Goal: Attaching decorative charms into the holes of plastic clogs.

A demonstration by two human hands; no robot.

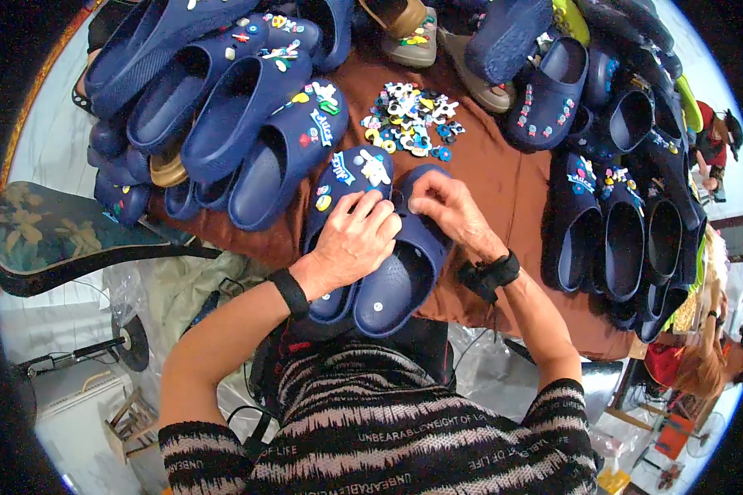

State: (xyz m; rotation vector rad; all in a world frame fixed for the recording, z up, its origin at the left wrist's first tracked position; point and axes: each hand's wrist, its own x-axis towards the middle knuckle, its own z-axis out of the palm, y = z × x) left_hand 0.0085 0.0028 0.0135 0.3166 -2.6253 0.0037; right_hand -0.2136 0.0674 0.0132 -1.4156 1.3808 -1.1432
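Observation:
In front of me at the table's near edge lies a pair of navy blue foam clogs. The left clog [343,183] has colourful charms on its upper. No charms show on the visible part of the right clog [395,290]. My left hand [351,245] is closed over the inner sides of the pair, its fingers bent onto the right clog. My right hand [452,213] is closed in a pinch at the right clog's upper; whatever is between the fingertips is too small to make out. A pile of small charms [408,120] lies beyond the clogs.
Blue clogs [260,177] are stacked at the left, and more clogs [576,227] stand at the right. A brown cloth [495,177] covers the table. A padded seat [74,235] is at the left. Other people [710,359] are at the far right.

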